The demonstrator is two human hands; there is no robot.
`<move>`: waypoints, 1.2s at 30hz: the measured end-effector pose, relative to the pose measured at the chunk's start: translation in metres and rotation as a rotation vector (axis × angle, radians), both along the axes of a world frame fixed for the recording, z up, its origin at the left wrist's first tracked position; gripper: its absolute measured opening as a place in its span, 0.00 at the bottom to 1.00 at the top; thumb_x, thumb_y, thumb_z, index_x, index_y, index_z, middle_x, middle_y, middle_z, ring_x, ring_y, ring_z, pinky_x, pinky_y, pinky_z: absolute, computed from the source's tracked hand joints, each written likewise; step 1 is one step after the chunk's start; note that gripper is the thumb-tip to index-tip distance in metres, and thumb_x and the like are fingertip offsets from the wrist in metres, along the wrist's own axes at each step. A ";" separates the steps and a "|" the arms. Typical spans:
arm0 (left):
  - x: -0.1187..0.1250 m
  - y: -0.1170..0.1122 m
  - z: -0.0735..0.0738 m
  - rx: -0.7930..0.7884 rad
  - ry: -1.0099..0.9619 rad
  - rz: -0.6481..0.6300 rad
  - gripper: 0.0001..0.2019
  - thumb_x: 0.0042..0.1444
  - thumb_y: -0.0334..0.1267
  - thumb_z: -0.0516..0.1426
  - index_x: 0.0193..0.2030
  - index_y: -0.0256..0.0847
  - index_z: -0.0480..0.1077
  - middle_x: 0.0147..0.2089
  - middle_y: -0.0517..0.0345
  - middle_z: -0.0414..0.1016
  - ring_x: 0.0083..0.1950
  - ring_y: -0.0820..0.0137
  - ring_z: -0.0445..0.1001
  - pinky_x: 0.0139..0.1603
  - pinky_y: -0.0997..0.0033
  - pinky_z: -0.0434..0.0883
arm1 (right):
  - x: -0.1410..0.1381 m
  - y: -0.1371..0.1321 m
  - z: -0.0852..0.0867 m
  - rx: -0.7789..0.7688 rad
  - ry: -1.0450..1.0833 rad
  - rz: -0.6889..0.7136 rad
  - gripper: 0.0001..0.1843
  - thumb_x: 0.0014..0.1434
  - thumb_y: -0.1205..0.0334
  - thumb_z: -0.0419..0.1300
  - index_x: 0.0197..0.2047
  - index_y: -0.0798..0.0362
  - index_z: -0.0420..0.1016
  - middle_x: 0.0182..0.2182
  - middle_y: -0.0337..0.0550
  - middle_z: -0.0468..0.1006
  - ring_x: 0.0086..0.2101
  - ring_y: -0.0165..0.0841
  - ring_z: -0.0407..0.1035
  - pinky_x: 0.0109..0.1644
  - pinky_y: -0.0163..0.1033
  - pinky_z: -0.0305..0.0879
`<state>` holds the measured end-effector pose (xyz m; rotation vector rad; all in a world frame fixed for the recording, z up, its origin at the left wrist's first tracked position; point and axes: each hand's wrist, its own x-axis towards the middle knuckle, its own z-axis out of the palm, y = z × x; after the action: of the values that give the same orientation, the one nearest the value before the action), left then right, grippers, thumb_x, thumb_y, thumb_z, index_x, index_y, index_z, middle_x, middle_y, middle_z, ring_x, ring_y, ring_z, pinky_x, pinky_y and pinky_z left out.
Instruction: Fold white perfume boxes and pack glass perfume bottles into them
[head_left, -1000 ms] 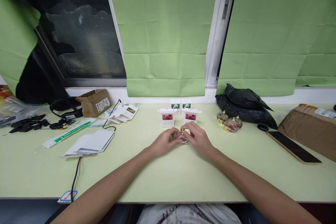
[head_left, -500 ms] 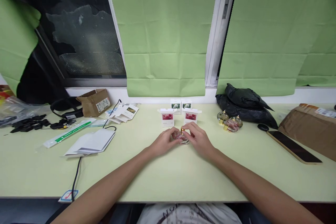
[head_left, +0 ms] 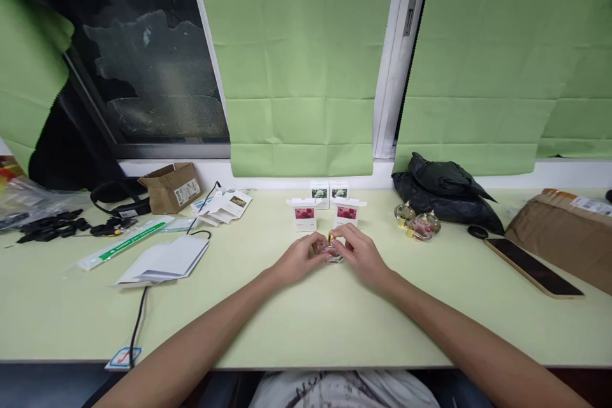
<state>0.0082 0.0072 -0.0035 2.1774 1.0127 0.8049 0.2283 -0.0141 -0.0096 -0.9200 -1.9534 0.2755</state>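
A small clear glass bottle (head_left: 335, 256) with pink contents, like a perfume bottle, rests on the table between my hands. My left hand (head_left: 302, 257) is closed around its left side, thumb at the front. At its top is a gold cap (head_left: 331, 238), pinched by the fingers of my right hand (head_left: 359, 252). Those fingers partly hide the cap and the bottle's neck. Just behind stand two white boxes with pink flower pictures, the left box (head_left: 305, 215) and the right box (head_left: 347, 211), their top flaps raised.
Two white-flower boxes (head_left: 320, 194) stand farther back. Similar glass bottles (head_left: 421, 225) sit to the right, by black plastic bags (head_left: 444, 194), a phone (head_left: 530, 266) and a brown parcel (head_left: 564, 236). To the left lie folded white papers (head_left: 167, 258), a cable and an open carton (head_left: 172, 190).
Both hands stay at the bottle in almost the same pose, with the right fingers still on the gold cap. The whole view has shifted very slightly.
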 end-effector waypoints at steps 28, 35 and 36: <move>0.000 -0.004 0.006 0.006 -0.001 -0.011 0.16 0.66 0.50 0.59 0.53 0.44 0.73 0.43 0.58 0.79 0.34 0.70 0.70 0.36 0.70 0.66 | -0.001 -0.003 0.000 -0.113 0.000 -0.006 0.12 0.75 0.55 0.50 0.57 0.45 0.69 0.50 0.42 0.77 0.34 0.32 0.74 0.42 0.39 0.70; 0.000 -0.004 0.006 0.019 0.004 -0.034 0.14 0.66 0.49 0.58 0.53 0.44 0.73 0.44 0.57 0.79 0.36 0.69 0.71 0.36 0.70 0.67 | -0.001 -0.005 0.002 -0.177 -0.013 -0.029 0.16 0.74 0.53 0.52 0.61 0.45 0.66 0.41 0.39 0.77 0.30 0.32 0.69 0.39 0.38 0.67; 0.000 -0.004 0.006 0.021 0.005 -0.037 0.14 0.66 0.48 0.58 0.53 0.44 0.73 0.44 0.57 0.79 0.37 0.69 0.71 0.36 0.70 0.67 | 0.000 -0.005 0.001 -0.183 -0.014 -0.034 0.17 0.73 0.53 0.52 0.62 0.45 0.66 0.40 0.39 0.77 0.30 0.32 0.68 0.38 0.38 0.67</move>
<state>0.0078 0.0034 0.0020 2.2107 0.9679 0.7970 0.2278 -0.0192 -0.0082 -1.0746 -1.9474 0.4351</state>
